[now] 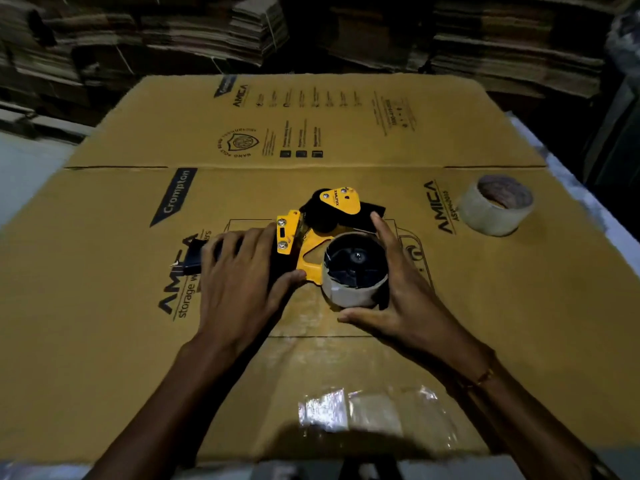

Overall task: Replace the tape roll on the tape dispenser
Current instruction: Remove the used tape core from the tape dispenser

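Note:
A yellow and black tape dispenser point(304, 233) lies flat on a large flattened cardboard box point(346, 140). My left hand point(239, 271) presses down on its black handle, thumb against the yellow frame. An almost bare cardboard tape core point(349, 293) sits on the dispenser's black hub. My right hand point(398, 289) curls around that core, fingers at its far side and thumb at its near side. A full roll of clear tape point(495, 206) rests on the cardboard at the right, apart from both hands.
Stacks of flattened cartons point(207, 32) fill the dark background behind the work surface. A crumpled piece of clear film point(363, 410) lies on the cardboard near my body. White table edges show at the left and right of the cardboard.

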The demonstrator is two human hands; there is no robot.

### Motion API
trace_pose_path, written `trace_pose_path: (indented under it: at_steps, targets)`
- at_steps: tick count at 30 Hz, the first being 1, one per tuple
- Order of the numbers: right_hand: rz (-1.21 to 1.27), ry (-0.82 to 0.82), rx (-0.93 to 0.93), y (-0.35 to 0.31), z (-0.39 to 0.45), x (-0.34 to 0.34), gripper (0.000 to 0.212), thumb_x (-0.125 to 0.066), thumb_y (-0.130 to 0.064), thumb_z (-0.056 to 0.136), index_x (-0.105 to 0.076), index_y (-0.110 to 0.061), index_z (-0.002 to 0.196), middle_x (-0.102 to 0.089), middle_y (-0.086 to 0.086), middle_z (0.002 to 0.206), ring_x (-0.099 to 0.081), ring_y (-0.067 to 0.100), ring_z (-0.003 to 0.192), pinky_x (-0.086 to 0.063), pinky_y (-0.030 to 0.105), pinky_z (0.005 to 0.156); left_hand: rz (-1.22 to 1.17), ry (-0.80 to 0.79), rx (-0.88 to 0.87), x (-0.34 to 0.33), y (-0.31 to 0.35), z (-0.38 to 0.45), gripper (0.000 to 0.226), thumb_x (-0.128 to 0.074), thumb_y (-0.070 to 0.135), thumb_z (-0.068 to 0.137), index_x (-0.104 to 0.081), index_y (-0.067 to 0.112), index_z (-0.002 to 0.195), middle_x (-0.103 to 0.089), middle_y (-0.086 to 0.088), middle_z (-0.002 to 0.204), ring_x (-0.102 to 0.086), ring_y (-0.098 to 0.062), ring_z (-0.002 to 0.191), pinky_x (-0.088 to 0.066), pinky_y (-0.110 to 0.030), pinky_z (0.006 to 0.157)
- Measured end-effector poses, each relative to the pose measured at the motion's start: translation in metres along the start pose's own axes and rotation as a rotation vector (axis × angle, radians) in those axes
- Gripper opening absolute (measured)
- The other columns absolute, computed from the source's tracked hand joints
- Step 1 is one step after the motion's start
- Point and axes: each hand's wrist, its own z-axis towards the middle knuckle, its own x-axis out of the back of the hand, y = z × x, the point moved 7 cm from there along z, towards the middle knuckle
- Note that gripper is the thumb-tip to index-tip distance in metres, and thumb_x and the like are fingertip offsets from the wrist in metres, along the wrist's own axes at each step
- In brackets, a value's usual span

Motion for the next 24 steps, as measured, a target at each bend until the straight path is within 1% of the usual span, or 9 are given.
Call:
trace_pose_path:
  at_steps: [2,4,6,10,15,17,19,21,24]
  targets:
    - [0.004,0.043,0.028,-0.002,-0.001,0.001,0.125,-0.088,-0.047,0.070,0.004,-0.054,0.153,-0.022,-0.030,0.154,-0.024,-0.004,0.145,-0.025,0.012,0.111,0.007,0.010,-0.035,0.000,-0.001,0.001,0.072,-0.033,0.070,0.092,-0.046,0.017,0.140,-0.061,-0.003,0.126,-0.050,-0.027,0.116,-0.027,-0.041,0.102]
    - [0.007,0.072,0.058,-0.003,-0.004,0.000,0.123,-0.089,-0.047,0.068,0.000,-0.057,0.152,-0.029,-0.023,0.158,-0.029,0.001,0.145,-0.033,0.028,0.116,0.028,0.028,-0.093,0.000,-0.003,0.002,0.077,-0.028,0.073,0.091,-0.047,0.016,0.139,-0.063,-0.005,0.126,-0.052,-0.028,0.114,-0.026,-0.039,0.098]
    - [0.015,0.071,0.067,-0.005,-0.005,0.001,0.120,-0.090,-0.048,0.067,-0.005,-0.059,0.150,-0.038,-0.020,0.153,-0.038,0.004,0.141,-0.040,0.039,0.114,0.049,0.034,-0.136,0.000,-0.005,0.007,0.080,-0.026,0.074,0.089,-0.047,0.015,0.139,-0.063,-0.006,0.123,-0.052,-0.028,0.111,-0.027,-0.039,0.094]
    - [0.043,0.078,0.080,-0.005,-0.011,-0.003,0.113,-0.091,-0.044,0.066,-0.014,-0.060,0.146,-0.048,-0.019,0.143,-0.049,0.005,0.132,-0.048,0.037,0.107,0.073,0.047,-0.189,-0.001,-0.006,0.005,0.089,-0.023,0.077,0.084,-0.044,0.014,0.143,-0.061,-0.008,0.130,-0.051,-0.030,0.114,-0.032,-0.044,0.096]
    - [0.041,0.100,0.091,-0.010,-0.016,-0.003,0.114,-0.092,-0.041,0.066,-0.016,-0.052,0.150,-0.045,-0.019,0.146,-0.047,0.003,0.132,-0.045,0.034,0.110,0.058,0.014,-0.176,0.001,-0.006,0.001,0.097,-0.019,0.080,0.078,-0.037,0.016,0.148,-0.055,-0.007,0.140,-0.046,-0.029,0.124,-0.030,-0.045,0.103]
    - [0.043,0.085,0.081,-0.011,-0.019,-0.006,0.117,-0.092,-0.040,0.066,-0.013,-0.047,0.153,-0.041,-0.015,0.151,-0.042,0.004,0.135,-0.041,0.033,0.112,0.025,0.004,-0.153,0.000,-0.007,-0.001,0.087,-0.033,0.076,0.085,-0.035,0.017,0.149,-0.053,-0.006,0.143,-0.044,-0.028,0.127,-0.028,-0.045,0.105]
    - [0.047,0.070,0.072,-0.012,-0.022,-0.008,0.118,-0.092,-0.039,0.066,-0.014,-0.042,0.155,-0.039,-0.010,0.154,-0.040,0.008,0.138,-0.039,0.036,0.115,-0.012,0.008,-0.144,0.001,-0.007,-0.003,0.076,-0.049,0.065,0.091,-0.033,0.018,0.150,-0.051,-0.006,0.145,-0.042,-0.027,0.129,-0.025,-0.044,0.107]
    - [0.039,0.067,0.060,-0.013,-0.024,-0.009,0.114,-0.092,-0.039,0.066,-0.020,-0.039,0.154,-0.041,-0.008,0.153,-0.041,0.010,0.138,-0.041,0.040,0.115,-0.037,0.011,-0.146,0.002,-0.006,-0.004,0.074,-0.053,0.059,0.093,-0.032,0.019,0.151,-0.049,-0.006,0.147,-0.041,-0.027,0.131,-0.024,-0.043,0.109]
    - [0.020,0.066,0.057,-0.015,-0.030,-0.012,0.110,-0.091,-0.034,0.069,-0.022,-0.035,0.154,-0.041,-0.007,0.153,-0.040,0.008,0.137,-0.038,0.028,0.111,-0.099,0.007,-0.151,0.005,-0.004,-0.007,0.074,-0.056,0.055,0.093,-0.031,0.019,0.152,-0.046,-0.004,0.149,-0.036,-0.025,0.135,-0.019,-0.041,0.112]
